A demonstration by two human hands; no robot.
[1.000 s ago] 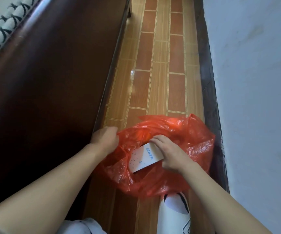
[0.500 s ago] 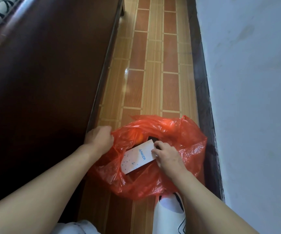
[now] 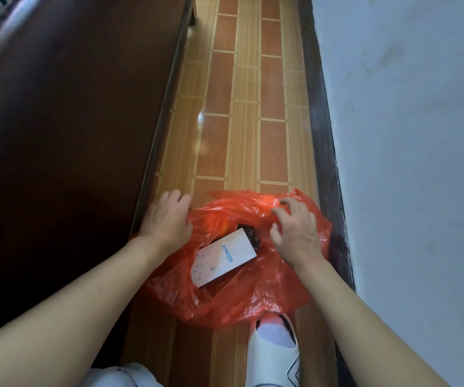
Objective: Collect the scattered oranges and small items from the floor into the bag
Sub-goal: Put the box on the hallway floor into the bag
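**Thin bag, loaded and held only at the rim**

At the far left, the dark wooden furniture side (image 3: 58,135) is running along the narrow strip of tiled floor (image 3: 242,107), and the left hand (image 3: 166,222) is sitting right against its lower edge. That hand is gripping the left rim of the orange-red plastic bag (image 3: 225,300); its fingers are curling over the film, though the fingertips are hidden, so how much plastic they are catching cannot be told.

In the middle, the bag is lying slumped on the floor with its mouth gaping. A white Anker box (image 3: 222,259) is resting inside, tilted, with a small dark item (image 3: 250,236) just beyond its upper corner and what is probably an orange (image 3: 219,226) glowing deeper in. No loose oranges are showing on the floor ahead.

To the right, the right hand (image 3: 295,233) is hovering at the far-right rim, fingers spread and bent, touching or about to pinch the film; a firm hold is not visible. A white slipper (image 3: 274,347) is pressing against the bag's near edge.

The risks, as I judge them: the box's corners are likely stressing the thin film if the bag is lifted unevenly; a weak right-hand pinch could be letting one side sag and spill; the slipper may be pinning the plastic and tearing it.
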